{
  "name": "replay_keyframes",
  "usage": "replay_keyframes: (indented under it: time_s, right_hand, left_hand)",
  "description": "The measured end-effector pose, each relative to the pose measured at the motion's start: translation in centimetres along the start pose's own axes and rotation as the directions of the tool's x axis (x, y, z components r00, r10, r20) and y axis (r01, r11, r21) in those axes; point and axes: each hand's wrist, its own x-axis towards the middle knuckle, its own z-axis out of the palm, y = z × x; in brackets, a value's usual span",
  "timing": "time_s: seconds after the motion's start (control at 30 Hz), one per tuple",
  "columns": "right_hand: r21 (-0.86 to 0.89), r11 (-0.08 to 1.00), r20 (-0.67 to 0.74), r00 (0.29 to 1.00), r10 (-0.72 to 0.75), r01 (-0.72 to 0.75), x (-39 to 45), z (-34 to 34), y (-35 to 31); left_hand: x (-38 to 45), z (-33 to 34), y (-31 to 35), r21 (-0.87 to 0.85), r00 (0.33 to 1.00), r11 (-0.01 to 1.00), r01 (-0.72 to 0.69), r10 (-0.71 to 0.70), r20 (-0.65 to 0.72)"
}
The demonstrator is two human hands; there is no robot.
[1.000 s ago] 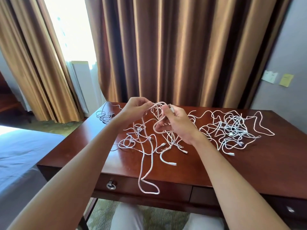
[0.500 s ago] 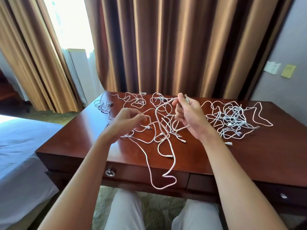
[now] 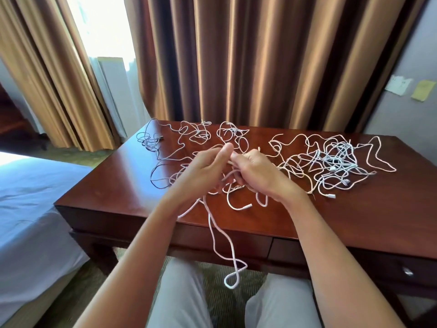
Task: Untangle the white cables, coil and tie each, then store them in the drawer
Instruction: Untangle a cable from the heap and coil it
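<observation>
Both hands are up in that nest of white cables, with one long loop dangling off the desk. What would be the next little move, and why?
Probably draw the dangling loop up onto the desk and feed it through. The left hand and right hand both grip strands of one cable above the middle tangle, and its slack hangs past the desk's front edge. The right-side pile lies untouched.
</observation>
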Motion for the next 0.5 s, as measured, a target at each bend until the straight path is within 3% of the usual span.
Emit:
replay_keyframes:
  time_s: [0.13, 0.27, 0.37, 0.5]
  right_hand:
    - [-0.02, 1.0, 0.009, 1.0, 0.002, -0.002, -0.3, 0.2, 1.0]
    - [0.154, 0.987, 0.014, 0.998, 0.054, -0.055, -0.4, -0.1, 2.0]
    - [0.248, 0.967, 0.006, 0.998, 0.064, -0.064, -0.7, -0.7, 2.6]
    - [0.378, 0.926, -0.032, 1.0, 0.0, 0.012, -1.2, -1.4, 4.0]
  left_hand:
    - [0.3, 1.0, -1.3, -0.056, 0.998, 0.998, -0.009, 0.005, -0.065]
    - [0.6, 0.7, -2.2, -0.025, 0.996, 0.996, -0.083, 0.082, -0.047]
    - [0.9, 0.5, -2.7, 0.024, 0.988, 0.996, -0.083, 0.085, -0.127]
    - [0.9, -0.1, -3.7, -0.145, 0.971, 0.989, -0.025, -0.011, -0.24]
